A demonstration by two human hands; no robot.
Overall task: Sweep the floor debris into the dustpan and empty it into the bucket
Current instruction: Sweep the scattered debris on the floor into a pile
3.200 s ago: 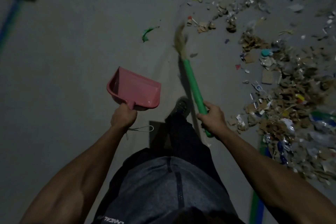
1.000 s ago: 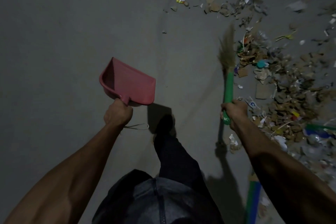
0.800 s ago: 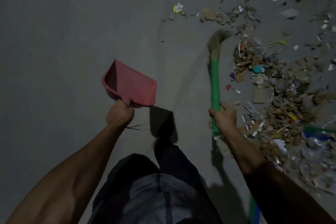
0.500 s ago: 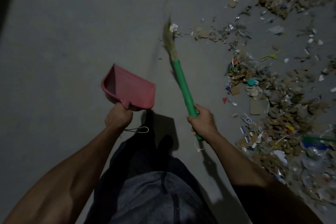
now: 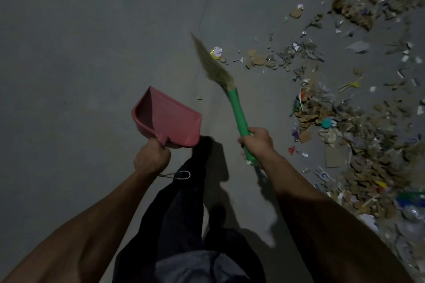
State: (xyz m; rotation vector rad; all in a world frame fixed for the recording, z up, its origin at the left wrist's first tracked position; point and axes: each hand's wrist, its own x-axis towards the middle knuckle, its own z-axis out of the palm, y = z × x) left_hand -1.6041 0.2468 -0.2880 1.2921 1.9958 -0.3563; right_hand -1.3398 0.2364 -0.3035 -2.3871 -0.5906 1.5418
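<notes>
My left hand (image 5: 151,156) grips the short handle of a pink dustpan (image 5: 169,120), held above the grey floor with its open side up and nothing visible inside. My right hand (image 5: 258,142) grips the green handle of a grass broom (image 5: 238,112). The broom's straw head (image 5: 212,62) points up and left, blurred, just left of a yellow-white wrapper (image 5: 216,52). A wide spread of floor debris (image 5: 358,126), cardboard bits, paper and plastic scraps, covers the right side. No bucket is in view.
Bare grey concrete floor (image 5: 80,53) fills the left half. My dark-trousered legs (image 5: 184,190) stand between the two arms. A thin cord loop (image 5: 181,175) hangs from the dustpan handle. A green and blue object (image 5: 411,199) lies at the right edge in the debris.
The broom swung left from the debris pile and its head now lies further left and nearer me. The view shifted as I stepped forward. The dustpan stayed in my left hand.
</notes>
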